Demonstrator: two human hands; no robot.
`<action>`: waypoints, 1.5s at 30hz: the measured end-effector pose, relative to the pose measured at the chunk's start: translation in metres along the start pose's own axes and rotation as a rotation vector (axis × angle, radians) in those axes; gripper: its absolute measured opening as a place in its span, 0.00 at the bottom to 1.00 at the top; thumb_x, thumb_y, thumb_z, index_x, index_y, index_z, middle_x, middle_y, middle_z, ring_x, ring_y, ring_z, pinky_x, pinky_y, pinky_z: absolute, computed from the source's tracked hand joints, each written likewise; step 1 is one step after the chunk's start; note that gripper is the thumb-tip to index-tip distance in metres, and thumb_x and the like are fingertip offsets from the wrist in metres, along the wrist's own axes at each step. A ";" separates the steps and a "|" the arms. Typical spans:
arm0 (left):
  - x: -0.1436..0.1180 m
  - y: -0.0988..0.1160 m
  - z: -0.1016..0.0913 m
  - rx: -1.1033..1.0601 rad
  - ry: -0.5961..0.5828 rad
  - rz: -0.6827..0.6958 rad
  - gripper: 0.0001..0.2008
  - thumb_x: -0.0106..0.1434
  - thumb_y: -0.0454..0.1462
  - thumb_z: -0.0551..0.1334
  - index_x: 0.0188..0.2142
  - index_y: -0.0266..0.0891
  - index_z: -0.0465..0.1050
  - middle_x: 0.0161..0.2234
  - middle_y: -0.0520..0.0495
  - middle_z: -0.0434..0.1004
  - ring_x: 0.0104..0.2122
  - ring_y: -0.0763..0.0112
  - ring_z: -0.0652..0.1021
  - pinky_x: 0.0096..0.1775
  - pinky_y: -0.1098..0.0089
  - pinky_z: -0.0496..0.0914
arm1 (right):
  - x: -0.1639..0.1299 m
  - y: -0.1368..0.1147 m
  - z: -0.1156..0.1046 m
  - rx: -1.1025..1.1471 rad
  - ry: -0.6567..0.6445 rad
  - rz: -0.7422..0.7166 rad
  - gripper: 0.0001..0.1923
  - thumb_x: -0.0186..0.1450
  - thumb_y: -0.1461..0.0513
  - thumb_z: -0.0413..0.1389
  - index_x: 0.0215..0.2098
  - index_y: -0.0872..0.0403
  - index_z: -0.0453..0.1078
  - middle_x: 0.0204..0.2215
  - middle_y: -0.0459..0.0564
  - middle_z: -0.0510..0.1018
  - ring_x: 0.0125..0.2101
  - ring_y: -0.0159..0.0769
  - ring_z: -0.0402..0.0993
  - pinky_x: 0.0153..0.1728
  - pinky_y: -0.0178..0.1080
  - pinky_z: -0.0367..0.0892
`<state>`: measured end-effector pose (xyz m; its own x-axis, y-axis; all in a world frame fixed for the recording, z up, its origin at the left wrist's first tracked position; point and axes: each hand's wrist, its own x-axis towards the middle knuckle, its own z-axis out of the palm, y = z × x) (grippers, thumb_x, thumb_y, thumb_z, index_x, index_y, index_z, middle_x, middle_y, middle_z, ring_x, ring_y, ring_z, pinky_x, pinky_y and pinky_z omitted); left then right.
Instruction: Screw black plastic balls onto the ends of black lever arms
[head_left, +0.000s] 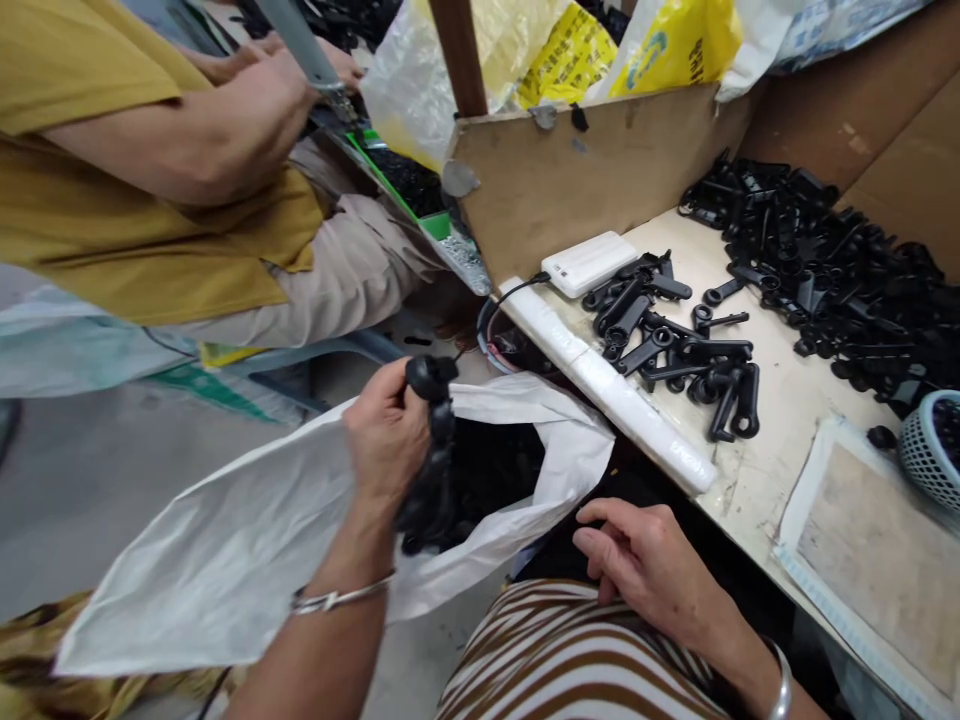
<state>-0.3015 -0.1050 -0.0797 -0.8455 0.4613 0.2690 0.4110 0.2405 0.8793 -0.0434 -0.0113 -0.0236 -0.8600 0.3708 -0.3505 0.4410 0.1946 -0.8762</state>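
My left hand [386, 435] grips a bunch of black plastic parts [433, 455] hanging over the open mouth of a white woven sack [247, 540]. More black parts fill the sack's dark inside. My right hand [649, 565] rests on my striped lap [570, 650], fingers loosely apart, holding nothing. A bracelet sits on each wrist.
The workbench [780, 420] at right carries a small pile of black parts [675, 345], a big heap [840, 270], a white power bank [589, 262], a white foam strip [607, 385], a mesh basket [934, 450]. A person in a yellow shirt [112, 160] works at upper left.
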 end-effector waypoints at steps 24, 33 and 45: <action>0.102 0.134 0.138 0.325 -0.732 0.706 0.22 0.68 0.47 0.50 0.54 0.37 0.67 0.55 0.38 0.69 0.56 0.58 0.69 0.58 0.61 0.62 | -0.037 0.038 -0.149 -0.470 0.746 0.102 0.23 0.68 0.46 0.49 0.52 0.50 0.70 0.51 0.55 0.75 0.44 0.42 0.76 0.42 0.44 0.73; 0.149 0.152 0.250 0.599 -1.053 0.665 0.32 0.69 0.52 0.47 0.66 0.37 0.53 0.67 0.35 0.53 0.66 0.50 0.56 0.62 0.48 0.51 | 0.009 0.019 -0.150 -0.679 0.490 0.109 0.33 0.68 0.44 0.47 0.68 0.44 0.52 0.70 0.57 0.48 0.69 0.54 0.45 0.60 0.60 0.60; 0.099 0.163 0.272 0.603 -1.361 0.796 0.27 0.69 0.55 0.44 0.62 0.52 0.61 0.69 0.45 0.50 0.65 0.48 0.56 0.59 0.36 0.48 | -0.003 0.038 -0.152 -0.679 0.471 0.059 0.27 0.69 0.54 0.49 0.65 0.46 0.57 0.63 0.57 0.62 0.62 0.50 0.61 0.59 0.56 0.63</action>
<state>-0.2255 0.2123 -0.0166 0.3757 0.8915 -0.2531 0.8945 -0.2774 0.3506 0.0151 0.1331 -0.0058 -0.6998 0.7096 -0.0824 0.6708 0.6131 -0.4172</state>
